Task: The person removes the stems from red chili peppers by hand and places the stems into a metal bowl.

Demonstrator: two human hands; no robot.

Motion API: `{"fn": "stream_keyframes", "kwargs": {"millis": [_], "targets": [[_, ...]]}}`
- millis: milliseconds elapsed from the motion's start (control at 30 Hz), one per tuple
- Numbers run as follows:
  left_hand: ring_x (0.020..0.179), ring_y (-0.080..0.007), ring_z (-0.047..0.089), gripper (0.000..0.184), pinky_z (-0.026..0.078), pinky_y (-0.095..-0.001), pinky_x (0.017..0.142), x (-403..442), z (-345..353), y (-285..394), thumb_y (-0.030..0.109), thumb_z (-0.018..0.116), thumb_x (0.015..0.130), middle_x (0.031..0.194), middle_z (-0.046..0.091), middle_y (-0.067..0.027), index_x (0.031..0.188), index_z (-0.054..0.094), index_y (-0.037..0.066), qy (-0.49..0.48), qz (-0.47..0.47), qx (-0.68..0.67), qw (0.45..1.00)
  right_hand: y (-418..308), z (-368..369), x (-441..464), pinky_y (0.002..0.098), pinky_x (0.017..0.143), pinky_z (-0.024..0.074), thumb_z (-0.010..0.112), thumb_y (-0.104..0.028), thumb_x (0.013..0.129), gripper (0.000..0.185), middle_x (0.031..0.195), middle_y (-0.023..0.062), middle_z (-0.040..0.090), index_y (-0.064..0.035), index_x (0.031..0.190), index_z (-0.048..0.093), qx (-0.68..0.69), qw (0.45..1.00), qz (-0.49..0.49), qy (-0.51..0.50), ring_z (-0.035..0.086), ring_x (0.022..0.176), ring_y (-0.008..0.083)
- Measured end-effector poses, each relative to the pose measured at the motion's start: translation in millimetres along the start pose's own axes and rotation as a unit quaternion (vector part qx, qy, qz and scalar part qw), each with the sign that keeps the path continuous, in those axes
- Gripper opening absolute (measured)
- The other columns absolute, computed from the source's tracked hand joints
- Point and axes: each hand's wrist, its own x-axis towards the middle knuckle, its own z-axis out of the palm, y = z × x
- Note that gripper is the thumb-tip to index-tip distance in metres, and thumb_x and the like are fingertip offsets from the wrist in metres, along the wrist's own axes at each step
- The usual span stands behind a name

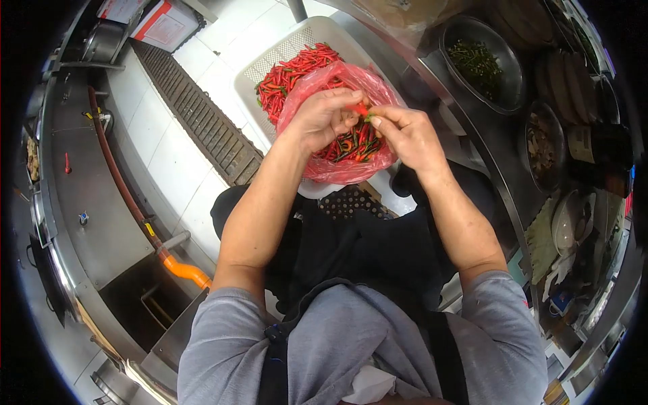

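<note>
Above an opened pink plastic bag, my two hands meet on one small red chili pepper. The fingers of my left hand are curled closed at its red body. My right hand pinches its green stem end between thumb and forefinger. Inside the bag lie many red chilies with green stems. The bag rests in a white plastic basket, where a heap of red chilies sits beyond and to the left of the bag.
A counter on the right holds a dark bowl of chopped green pieces and a bowl of brownish pieces. A drain grate crosses the white tiled floor at left. Beyond it, a hose runs along a steel unit.
</note>
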Motion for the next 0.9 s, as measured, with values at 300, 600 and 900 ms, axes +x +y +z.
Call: {"fn": "stream_keyframes", "kwargs": {"millis": [300, 600, 900], "targets": [[0.071, -0.0109, 0.058, 0.010, 0.043, -0.0226, 0.054, 1, -4, 1, 0.012, 0.059, 0.087, 0.085, 0.061, -0.0025, 0.095, 0.059, 0.006, 0.030, -0.007, 0.064, 0.997, 8, 6, 1, 0.0236, 0.048, 0.0406, 0.058, -0.011, 0.091, 0.017, 0.065, 0.0023, 0.059, 0.0017, 0.099, 0.067, 0.007, 0.999, 0.047, -0.023, 0.052, 0.052, 0.0077], [0.058, -0.0072, 0.050, 0.015, 0.033, -0.0209, 0.048, -1, -10, -2, 0.019, 0.063, 0.091, 0.072, 0.057, -0.0014, 0.095, 0.058, 0.005, 0.008, 0.040, 0.175, 0.984, 14, 6, 3, 0.0269, 0.052, 0.0434, 0.060, -0.012, 0.090, 0.018, 0.065, 0.0045, 0.061, 0.0019, 0.097, 0.067, -0.074, 0.997, 0.005, -0.023, 0.055, 0.057, 0.0093], [0.053, -0.0052, 0.046, 0.017, 0.031, -0.0204, 0.045, -4, -15, 9, 0.021, 0.065, 0.090, 0.066, 0.056, 0.0004, 0.083, 0.061, 0.006, 0.045, -0.045, 0.228, 0.971, 11, 24, -5, 0.0401, 0.066, 0.0497, 0.062, -0.002, 0.081, 0.018, 0.084, 0.0168, 0.064, -0.0006, 0.097, 0.067, -0.254, 0.936, -0.224, -0.098, 0.063, 0.075, 0.0340]]}}
